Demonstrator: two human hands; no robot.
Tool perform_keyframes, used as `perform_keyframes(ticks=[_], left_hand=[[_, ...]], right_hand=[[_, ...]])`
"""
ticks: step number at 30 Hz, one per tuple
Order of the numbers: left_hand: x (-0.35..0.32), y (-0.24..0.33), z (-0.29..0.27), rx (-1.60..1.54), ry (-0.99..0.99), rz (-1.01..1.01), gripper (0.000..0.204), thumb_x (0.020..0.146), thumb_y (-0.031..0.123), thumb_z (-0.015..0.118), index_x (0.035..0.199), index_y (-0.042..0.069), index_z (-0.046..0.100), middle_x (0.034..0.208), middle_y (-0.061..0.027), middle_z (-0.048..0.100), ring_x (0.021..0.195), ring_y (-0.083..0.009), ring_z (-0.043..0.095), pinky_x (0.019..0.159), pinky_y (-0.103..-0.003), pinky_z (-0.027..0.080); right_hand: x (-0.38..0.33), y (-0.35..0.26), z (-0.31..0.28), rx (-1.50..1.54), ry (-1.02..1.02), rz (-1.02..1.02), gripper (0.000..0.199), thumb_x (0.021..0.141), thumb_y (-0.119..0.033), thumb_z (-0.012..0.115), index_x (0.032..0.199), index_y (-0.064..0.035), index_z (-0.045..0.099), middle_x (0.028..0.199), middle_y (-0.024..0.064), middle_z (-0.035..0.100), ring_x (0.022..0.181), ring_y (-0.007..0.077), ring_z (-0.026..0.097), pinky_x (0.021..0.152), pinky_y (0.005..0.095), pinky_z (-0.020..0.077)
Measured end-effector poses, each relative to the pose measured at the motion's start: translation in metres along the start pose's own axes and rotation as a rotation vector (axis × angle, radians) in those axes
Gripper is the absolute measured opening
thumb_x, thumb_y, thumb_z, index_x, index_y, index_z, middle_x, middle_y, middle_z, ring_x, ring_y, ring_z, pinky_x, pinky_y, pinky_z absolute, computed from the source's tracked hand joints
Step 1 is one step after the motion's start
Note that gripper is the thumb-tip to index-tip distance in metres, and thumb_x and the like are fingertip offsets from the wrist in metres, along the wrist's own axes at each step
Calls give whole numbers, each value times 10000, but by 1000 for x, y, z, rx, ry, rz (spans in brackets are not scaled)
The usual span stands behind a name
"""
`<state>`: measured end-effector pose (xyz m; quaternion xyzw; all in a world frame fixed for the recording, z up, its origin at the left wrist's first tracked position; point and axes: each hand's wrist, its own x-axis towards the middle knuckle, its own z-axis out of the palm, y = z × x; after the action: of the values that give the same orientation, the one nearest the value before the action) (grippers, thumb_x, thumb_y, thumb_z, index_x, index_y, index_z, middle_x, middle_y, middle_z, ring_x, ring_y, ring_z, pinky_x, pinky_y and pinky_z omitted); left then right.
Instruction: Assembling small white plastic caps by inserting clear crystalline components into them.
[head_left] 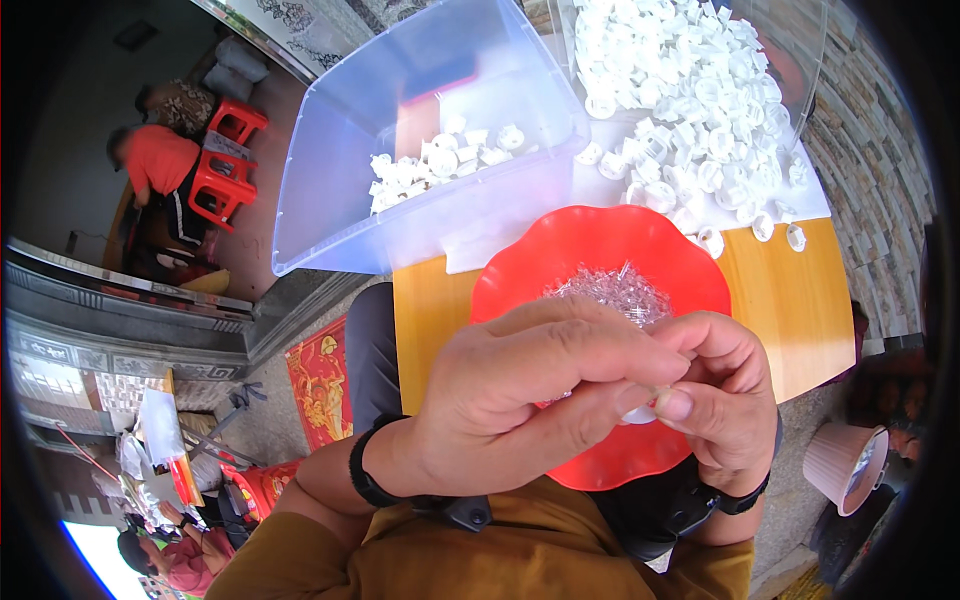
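Far left, a person in a red shirt (160,160) bends beside red plastic stools (222,165). Right of them a clear plastic bin (330,190) sits at the desk's (430,310) far left edge, holding a few white plastic caps (440,160). Near the camera, the left hand (520,400) is closed, thumb and forefinger pinching a small white cap (640,413) over the near rim of a red scalloped bowl (530,270) of tiny clear pieces (610,290). The right hand (725,395) is also closed, its fingertips meeting the same cap. Far right, a heap of white caps (690,90) spreads on a white sheet (600,195)
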<state>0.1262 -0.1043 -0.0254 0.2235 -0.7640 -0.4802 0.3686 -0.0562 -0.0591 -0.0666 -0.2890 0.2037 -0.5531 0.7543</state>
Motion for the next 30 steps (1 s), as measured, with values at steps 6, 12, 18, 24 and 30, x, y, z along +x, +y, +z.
perform_keyframes(ticks=[6, 12, 18, 24, 30], left_hand=[[1, 1, 2, -21, 12, -5, 180, 795, -31, 559, 961, -17, 628, 918, -123, 638, 836, -205, 605, 721, -296, 480], [1, 0, 0, -9, -4, 7, 174, 798, -25, 562, 959, -15, 628, 907, -125, 641, 823, -209, 610, 716, -295, 482], [0, -1, 0, 58, -12, 51, 177, 796, -32, 563, 960, -11, 626, 892, -128, 636, 799, -203, 609, 675, -281, 482], [-3, -1, 1, 103, 30, 66, 203, 771, -58, 569, 960, -9, 625, 888, -132, 625, 766, -187, 603, 627, -259, 475], [-1, -2, 1, 173, 20, 132, 230, 747, -72, 580, 960, 0, 628, 878, -131, 623, 714, -187, 597, 601, -257, 473]], right_hand=[[0, 0, 1, -15, 22, 5, 282, 758, 58, 633, 1029, 78, 561, 964, 146, 626, 878, 172, 611, 786, 279, 484], [0, -2, 2, -2, 57, 42, 289, 746, 60, 641, 1024, 81, 563, 941, 141, 631, 863, 166, 614, 780, 273, 484], [0, -1, 0, 17, 40, 42, 294, 742, 61, 646, 1023, 79, 563, 951, 146, 630, 870, 172, 615, 789, 281, 486], [0, 1, 1, -19, 43, -15, 290, 740, 76, 647, 1018, 63, 564, 1011, 151, 617, 921, 190, 608, 836, 310, 481], [0, 0, -3, -17, 2, 4, 288, 742, 88, 641, 1018, 60, 564, 1034, 158, 612, 933, 188, 605, 842, 310, 479]])
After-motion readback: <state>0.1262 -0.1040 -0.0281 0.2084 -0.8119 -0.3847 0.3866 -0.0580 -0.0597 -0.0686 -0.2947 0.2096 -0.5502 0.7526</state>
